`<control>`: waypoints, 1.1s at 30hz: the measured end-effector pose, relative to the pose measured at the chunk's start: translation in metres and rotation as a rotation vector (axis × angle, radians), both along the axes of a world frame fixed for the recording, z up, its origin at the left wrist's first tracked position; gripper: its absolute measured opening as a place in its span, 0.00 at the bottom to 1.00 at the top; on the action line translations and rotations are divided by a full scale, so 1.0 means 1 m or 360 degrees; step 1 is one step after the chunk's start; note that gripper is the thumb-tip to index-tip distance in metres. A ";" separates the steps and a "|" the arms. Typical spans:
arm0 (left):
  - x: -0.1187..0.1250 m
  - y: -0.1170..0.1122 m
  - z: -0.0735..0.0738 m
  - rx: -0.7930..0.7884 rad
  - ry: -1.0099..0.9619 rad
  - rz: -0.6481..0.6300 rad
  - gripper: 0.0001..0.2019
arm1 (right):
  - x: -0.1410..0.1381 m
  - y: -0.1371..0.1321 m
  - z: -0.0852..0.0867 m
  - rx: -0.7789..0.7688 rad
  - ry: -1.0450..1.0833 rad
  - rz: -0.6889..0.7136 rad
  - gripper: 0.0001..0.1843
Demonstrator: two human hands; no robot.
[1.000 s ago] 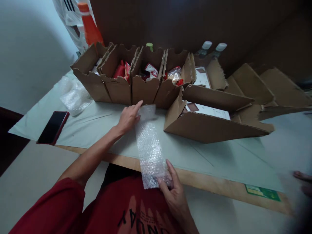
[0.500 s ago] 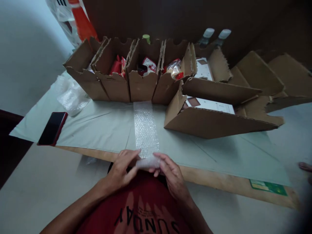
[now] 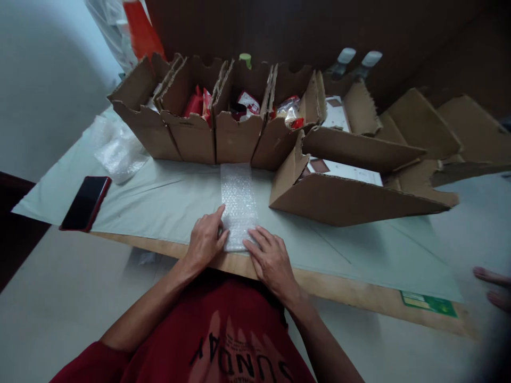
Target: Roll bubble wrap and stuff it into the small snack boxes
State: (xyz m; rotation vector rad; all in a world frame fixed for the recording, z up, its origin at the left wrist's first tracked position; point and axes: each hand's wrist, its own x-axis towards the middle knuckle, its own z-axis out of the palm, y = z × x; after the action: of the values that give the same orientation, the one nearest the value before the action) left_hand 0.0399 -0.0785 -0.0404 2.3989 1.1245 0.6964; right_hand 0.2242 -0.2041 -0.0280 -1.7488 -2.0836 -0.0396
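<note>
A strip of clear bubble wrap [image 3: 238, 194] lies flat on the pale green cloth in front of me, its near end folded over close to the table edge. My left hand [image 3: 204, 238] rests at the strip's left side, with index finger stretched forward and thumb apart from it, both touching the wrap; its other fingers are curled. My right hand [image 3: 271, 259] lies palm down on the near right corner, fingers extended over the wrap. Neither hand appears to grip anything. The strip's far end reaches the row of cardboard bins.
Cardboard bins [image 3: 235, 141] holding red packets and white boxes line the back. Another bin [image 3: 343, 199] stands nearer, on the right. Left are crumpled bubble wrap [image 3: 120, 154] and a phone [image 3: 85, 204]. Two white-capped bottles [image 3: 346, 56] stand behind. Another person's digits show at the right edge.
The near end of the bubble wrap, rolled up between both hands above the table edge before, now lies flat on the cloth. Both hands have moved forward and spread onto the strip.
</note>
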 end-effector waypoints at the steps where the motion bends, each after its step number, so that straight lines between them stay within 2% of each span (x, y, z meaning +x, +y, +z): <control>1: -0.003 -0.003 0.004 0.0059 -0.0038 -0.0024 0.30 | 0.000 0.002 0.000 0.0008 0.0015 0.0027 0.17; 5: -0.022 -0.024 0.022 0.0061 -0.0197 -0.0364 0.30 | -0.002 0.004 0.007 -0.0077 0.0233 0.0104 0.17; 7: -0.027 -0.032 0.023 0.0006 -0.0199 -0.0447 0.28 | -0.003 0.006 0.011 -0.0169 0.0363 0.0121 0.15; 9: -0.026 -0.034 0.018 -0.0011 -0.0163 -0.0357 0.24 | -0.002 0.011 0.013 -0.0150 0.0427 0.0065 0.14; 13: -0.014 -0.022 0.005 0.0007 0.0025 -0.0110 0.21 | 0.004 0.012 0.016 0.0151 0.0320 -0.0159 0.13; 15: -0.010 -0.016 0.003 0.0029 0.0114 -0.0066 0.20 | 0.006 0.008 0.015 0.0145 0.0268 -0.0102 0.13; 19: -0.013 -0.015 0.007 0.0114 0.0056 -0.0054 0.18 | 0.005 0.008 0.007 -0.0083 0.0208 0.0084 0.17; 23: -0.027 -0.025 0.017 0.0127 -0.0097 -0.0307 0.18 | 0.003 0.015 0.004 -0.0178 0.0404 0.0075 0.17; 25: -0.031 -0.027 0.020 0.0062 -0.0113 -0.0354 0.18 | 0.003 0.016 0.006 -0.0229 0.0527 0.0060 0.16; 27: -0.029 -0.023 0.019 0.0016 -0.0107 -0.0295 0.18 | 0.003 0.015 0.009 -0.0194 0.0550 -0.0029 0.15; 30: -0.017 -0.005 0.010 0.0013 -0.0035 -0.0141 0.17 | 0.002 0.014 0.011 0.0028 0.0384 -0.0158 0.16; 33: -0.005 0.011 0.001 0.0020 0.0035 -0.0038 0.16 | -0.001 0.018 0.008 0.0068 0.0157 -0.0088 0.15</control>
State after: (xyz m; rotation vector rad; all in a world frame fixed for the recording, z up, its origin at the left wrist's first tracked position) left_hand 0.0349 -0.0675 -0.0392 2.4323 1.1014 0.6729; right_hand 0.2235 -0.1865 -0.0205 -1.7472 -1.9504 -0.0131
